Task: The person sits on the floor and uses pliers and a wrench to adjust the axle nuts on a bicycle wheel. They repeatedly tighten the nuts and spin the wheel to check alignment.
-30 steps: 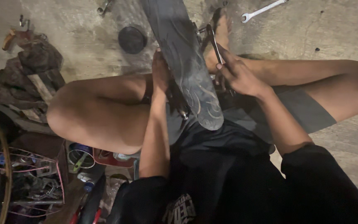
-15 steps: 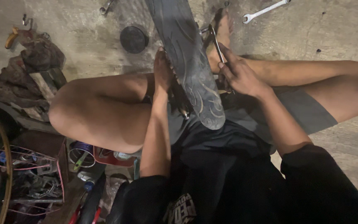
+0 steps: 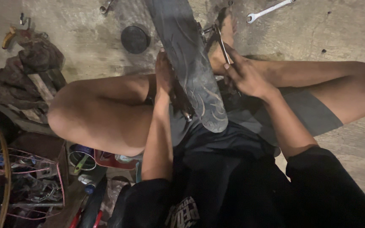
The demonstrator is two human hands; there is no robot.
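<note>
Concrete floor (image 3: 317,38) is lying beneath a tyre (image 3: 191,63); left hand (image 3: 164,74) is pressing flat against it, right hand (image 3: 243,76) is clamping a metal tool (image 3: 220,38).

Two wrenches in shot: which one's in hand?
The dark wrench beside the tyre, gripped by the right hand. The shiny spanner lies untouched on the floor.

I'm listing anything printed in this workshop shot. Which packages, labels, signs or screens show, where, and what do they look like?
Shirt print: bottom centre on the person's black shirt, pale blocky lettering, partly cut off.
Bottle: lower left among the clutter, small, pale with a blue cap; any label too small to tell.
No signs or screens show.
</note>
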